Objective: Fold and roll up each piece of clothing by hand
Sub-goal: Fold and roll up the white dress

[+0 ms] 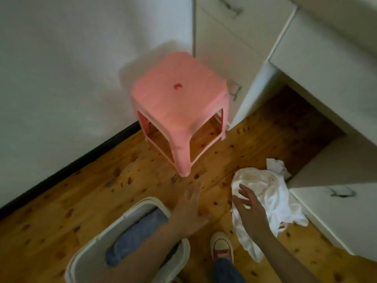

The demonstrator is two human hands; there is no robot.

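A crumpled white garment (273, 199) lies in a heap on the wooden floor at the lower right. My right hand (250, 209) hovers over its left part with fingers spread, holding nothing. Left of it, my left hand (189, 211) reaches forward above the floor, fingers straight and empty. A rolled blue denim piece (134, 233) lies inside a white plastic basket (140, 207) at the bottom left, under my left forearm.
A pink plastic stool (177, 107) stands ahead by the white wall. White cabinets with drawers (336, 213) line the right side, with a dark gap under a desk. My red-and-white shoe (222, 248) is on the floor between the basket and the garment.
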